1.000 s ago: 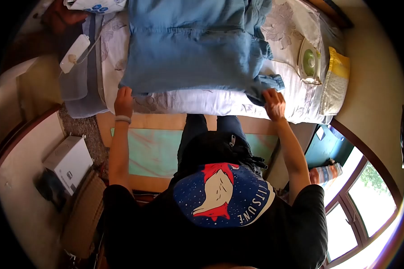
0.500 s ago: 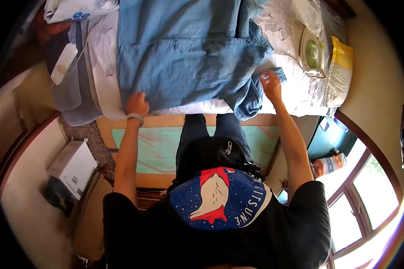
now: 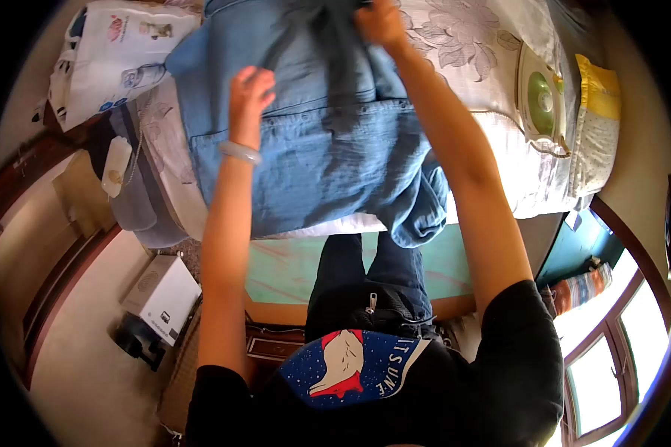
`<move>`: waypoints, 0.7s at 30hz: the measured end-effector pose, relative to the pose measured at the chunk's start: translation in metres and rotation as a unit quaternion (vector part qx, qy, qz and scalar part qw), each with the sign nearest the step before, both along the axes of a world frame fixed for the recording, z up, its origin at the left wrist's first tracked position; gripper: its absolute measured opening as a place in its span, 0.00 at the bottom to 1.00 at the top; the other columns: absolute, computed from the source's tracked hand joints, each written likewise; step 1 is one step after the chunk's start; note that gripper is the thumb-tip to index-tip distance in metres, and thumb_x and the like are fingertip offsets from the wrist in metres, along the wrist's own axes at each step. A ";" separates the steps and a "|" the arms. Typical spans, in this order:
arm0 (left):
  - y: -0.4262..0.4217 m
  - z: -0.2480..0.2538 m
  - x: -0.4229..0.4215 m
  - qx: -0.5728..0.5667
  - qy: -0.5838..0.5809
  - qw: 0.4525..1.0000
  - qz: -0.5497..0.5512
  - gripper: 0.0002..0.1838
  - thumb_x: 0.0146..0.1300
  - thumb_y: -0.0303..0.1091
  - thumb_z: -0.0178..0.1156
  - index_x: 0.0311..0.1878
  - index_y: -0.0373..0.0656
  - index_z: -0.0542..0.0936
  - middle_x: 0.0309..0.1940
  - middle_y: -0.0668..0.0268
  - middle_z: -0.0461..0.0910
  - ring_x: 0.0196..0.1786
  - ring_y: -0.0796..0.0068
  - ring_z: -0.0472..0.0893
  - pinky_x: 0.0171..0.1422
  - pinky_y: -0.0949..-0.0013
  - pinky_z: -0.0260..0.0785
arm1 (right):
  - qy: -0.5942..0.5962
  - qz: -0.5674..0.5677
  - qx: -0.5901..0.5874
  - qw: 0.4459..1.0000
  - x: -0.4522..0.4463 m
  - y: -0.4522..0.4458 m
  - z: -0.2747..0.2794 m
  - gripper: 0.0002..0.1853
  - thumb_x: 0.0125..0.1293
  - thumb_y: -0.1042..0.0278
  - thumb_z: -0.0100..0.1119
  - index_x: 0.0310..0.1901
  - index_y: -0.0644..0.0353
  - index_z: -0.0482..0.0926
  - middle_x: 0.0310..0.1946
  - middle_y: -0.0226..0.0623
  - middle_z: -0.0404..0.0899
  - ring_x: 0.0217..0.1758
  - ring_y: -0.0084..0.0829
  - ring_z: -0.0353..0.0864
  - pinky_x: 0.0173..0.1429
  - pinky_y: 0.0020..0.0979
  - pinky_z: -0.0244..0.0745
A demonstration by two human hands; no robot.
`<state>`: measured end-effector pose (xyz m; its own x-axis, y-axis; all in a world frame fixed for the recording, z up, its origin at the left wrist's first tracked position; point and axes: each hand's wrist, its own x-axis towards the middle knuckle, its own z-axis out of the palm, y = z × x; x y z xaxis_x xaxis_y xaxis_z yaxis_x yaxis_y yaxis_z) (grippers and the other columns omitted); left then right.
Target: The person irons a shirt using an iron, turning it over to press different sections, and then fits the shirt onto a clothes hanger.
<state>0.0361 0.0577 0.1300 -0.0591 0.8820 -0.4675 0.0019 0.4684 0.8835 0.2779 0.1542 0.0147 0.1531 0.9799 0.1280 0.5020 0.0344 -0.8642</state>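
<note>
A blue denim-like garment [image 3: 306,179] with a row of small buttons across it lies spread on the bed. Its lower right part is bunched near the bed's edge. My left hand [image 3: 250,100], with a pale bangle at the wrist, is over the garment's left side; its fingers are apart and hold nothing. Farther up, my right hand [image 3: 382,26] is at the garment's upper right, close to the top of the view. Its fingers are blurred and partly cut off, so their grip is unclear. A dark shadow falls across the cloth between the hands.
An iron [image 3: 540,97] with a green tank rests on the bed's right, beside a yellow-topped bag [image 3: 596,127]. A white printed bag [image 3: 127,59] is at upper left, above a white power strip [image 3: 116,165]. A white box [image 3: 164,298] stands lower left.
Both hands have moved up from the garment's near edge. My left hand has left the lower left corner, and my right hand has left the bunched part. The camera view has shifted.
</note>
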 end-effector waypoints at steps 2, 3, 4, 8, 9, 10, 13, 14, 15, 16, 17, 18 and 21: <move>0.024 0.019 -0.003 -0.057 -0.131 0.985 0.096 0.23 0.67 0.53 0.51 0.54 0.45 0.70 0.57 0.57 0.72 0.61 0.62 0.72 0.63 0.54 0.64 | -0.019 0.246 0.024 0.969 -0.036 -0.078 0.057 0.22 0.54 0.75 0.51 0.54 0.53 0.75 0.51 0.42 0.77 0.49 0.39 0.79 0.50 0.40 0.75; 0.035 0.026 -0.007 -0.112 -0.195 0.961 0.160 0.25 0.65 0.54 0.54 0.57 0.46 0.70 0.57 0.58 0.73 0.59 0.63 0.73 0.64 0.57 0.64 | -0.003 0.375 0.003 0.927 -0.044 -0.121 0.088 0.25 0.52 0.78 0.51 0.56 0.53 0.75 0.53 0.43 0.76 0.52 0.40 0.78 0.53 0.40 0.74; 0.037 0.030 -0.009 -0.105 -0.168 0.970 0.139 0.26 0.63 0.52 0.56 0.57 0.44 0.71 0.55 0.59 0.74 0.58 0.64 0.74 0.63 0.60 0.65 | -0.025 0.482 -0.038 0.875 -0.045 -0.157 0.146 0.23 0.54 0.75 0.53 0.54 0.52 0.76 0.51 0.44 0.77 0.56 0.41 0.76 0.57 0.40 0.72; -0.005 -0.002 -0.058 -0.067 -0.081 0.992 0.064 0.21 0.58 0.38 0.62 0.52 0.36 0.78 0.50 0.60 0.78 0.54 0.68 0.76 0.62 0.68 0.66 | 0.026 0.592 -0.018 0.805 -0.008 -0.200 0.147 0.14 0.58 0.72 0.56 0.48 0.54 0.79 0.42 0.40 0.80 0.48 0.40 0.78 0.51 0.39 0.74; -0.027 -0.015 -0.085 -0.024 -0.096 0.992 0.084 0.20 0.57 0.33 0.62 0.52 0.36 0.77 0.49 0.59 0.79 0.54 0.67 0.77 0.61 0.68 0.67 | 0.053 0.458 -0.006 0.887 0.011 -0.191 0.142 0.13 0.58 0.72 0.56 0.47 0.54 0.78 0.40 0.39 0.80 0.46 0.39 0.78 0.49 0.39 0.75; -0.059 0.032 -0.074 -0.040 -0.188 0.964 0.182 0.20 0.56 0.31 0.62 0.52 0.36 0.77 0.48 0.58 0.79 0.53 0.66 0.77 0.60 0.67 0.68 | 0.035 0.334 -0.054 0.940 0.032 -0.175 0.131 0.14 0.58 0.72 0.57 0.47 0.55 0.78 0.40 0.39 0.80 0.45 0.40 0.78 0.47 0.39 0.75; -0.136 0.069 -0.098 -0.064 -0.173 0.937 0.297 0.21 0.57 0.32 0.61 0.54 0.35 0.76 0.49 0.58 0.79 0.53 0.65 0.77 0.61 0.66 0.67 | -0.056 0.152 -0.099 0.982 0.063 -0.135 0.081 0.14 0.56 0.73 0.59 0.46 0.55 0.77 0.40 0.40 0.79 0.45 0.42 0.78 0.47 0.39 0.74; -0.158 0.080 -0.104 -0.077 -0.156 0.930 0.325 0.21 0.58 0.33 0.60 0.54 0.35 0.76 0.50 0.58 0.79 0.53 0.65 0.77 0.61 0.65 0.67 | -0.117 0.232 -0.115 0.959 0.068 -0.133 0.053 0.14 0.56 0.72 0.60 0.45 0.55 0.77 0.40 0.40 0.78 0.46 0.42 0.77 0.48 0.38 0.74; -0.173 0.086 -0.109 -0.087 -0.136 0.924 0.346 0.21 0.58 0.33 0.60 0.54 0.35 0.75 0.50 0.57 0.79 0.54 0.64 0.77 0.61 0.65 0.67 | -0.176 0.311 -0.129 0.925 0.070 -0.136 0.031 0.14 0.55 0.72 0.61 0.45 0.56 0.76 0.39 0.39 0.78 0.47 0.42 0.77 0.49 0.38 0.73; -0.185 0.092 -0.113 -0.098 -0.120 0.918 0.366 0.21 0.58 0.34 0.59 0.55 0.35 0.75 0.50 0.57 0.78 0.54 0.64 0.77 0.61 0.64 0.67 | -0.199 0.365 -0.147 0.897 0.063 -0.135 0.028 0.13 0.54 0.68 0.63 0.42 0.56 0.75 0.39 0.38 0.75 0.47 0.42 0.75 0.50 0.38 0.71; -0.195 0.095 -0.118 -0.105 -0.105 0.914 0.379 0.22 0.59 0.34 0.59 0.55 0.35 0.75 0.50 0.57 0.78 0.54 0.64 0.77 0.61 0.64 0.67 | -0.214 0.391 -0.123 0.887 0.056 -0.132 0.026 0.14 0.53 0.66 0.64 0.41 0.56 0.75 0.39 0.38 0.75 0.47 0.42 0.75 0.50 0.38 0.71; -0.200 0.101 -0.118 -0.112 -0.093 0.909 0.390 0.22 0.59 0.35 0.58 0.55 0.35 0.74 0.51 0.57 0.78 0.54 0.63 0.77 0.62 0.63 0.67 | -0.227 0.416 -0.099 0.875 0.048 -0.130 0.024 0.15 0.52 0.64 0.65 0.41 0.56 0.75 0.40 0.37 0.75 0.46 0.41 0.75 0.50 0.38 0.71; -0.198 0.106 -0.119 -0.114 -0.079 0.906 0.399 0.22 0.61 0.36 0.57 0.56 0.34 0.73 0.51 0.56 0.78 0.54 0.62 0.77 0.62 0.62 0.67 | -0.268 0.485 -0.076 0.829 0.023 -0.123 0.026 0.18 0.51 0.56 0.65 0.40 0.55 0.75 0.40 0.37 0.75 0.46 0.39 0.76 0.49 0.39 0.70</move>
<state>-0.0833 -0.1403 0.2358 -0.5517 0.4674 -0.6908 -0.5360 0.4359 0.7230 0.3009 0.0309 0.0406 -0.7555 0.6194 -0.2135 0.6147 0.5574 -0.5580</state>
